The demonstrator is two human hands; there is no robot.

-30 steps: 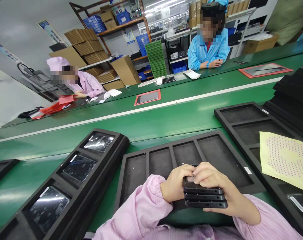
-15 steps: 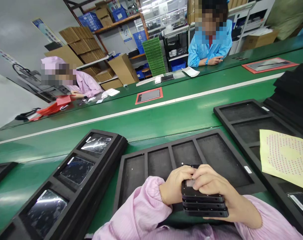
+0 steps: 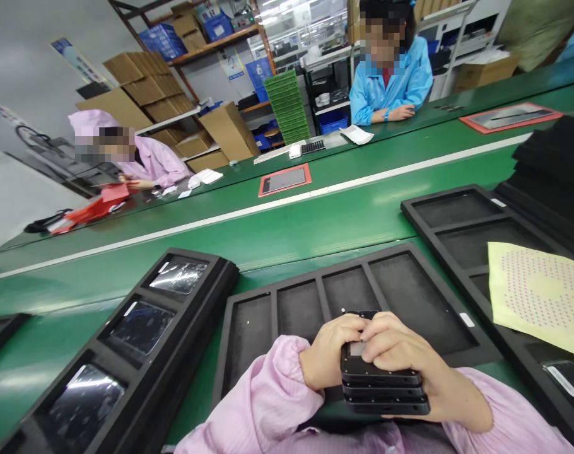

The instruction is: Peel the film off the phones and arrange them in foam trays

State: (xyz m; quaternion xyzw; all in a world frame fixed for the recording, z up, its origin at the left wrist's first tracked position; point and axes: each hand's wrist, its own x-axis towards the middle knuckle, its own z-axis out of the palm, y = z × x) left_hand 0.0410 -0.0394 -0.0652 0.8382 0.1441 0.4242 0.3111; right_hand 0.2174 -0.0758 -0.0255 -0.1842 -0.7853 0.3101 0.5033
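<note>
Close to my body I hold a small stack of black phone housings (image 3: pixel 384 392), several edges showing one above another. My left hand (image 3: pixel 332 353) grips the stack's left side, its fingertips at the upper part of the top piece. From the right, my right hand (image 3: pixel 410 353) wraps round the stack, fingers bent over the top piece and the palm along its side. A greyish patch shows on the top piece beneath the fingertips. Behind the stack lies a black foam tray (image 3: pixel 405 296) with bare compartments, partly hidden by my hands and sleeves.
Left stands a stack of black trays (image 3: pixel 192 315) with phone-like screens (image 3: pixel 142 326) inside. On the right another black tray (image 3: pixel 464 239) carries a yellow dotted sheet (image 3: pixel 540 296). Across the green belt (image 3: pixel 249 233) lies a red-edged flat panel (image 3: pixel 284 180); two people sit beyond.
My hands keep their hold on the stack with almost no movement. The whole view has shifted slightly. The person in pink at the far left has moved their hands a little.
</note>
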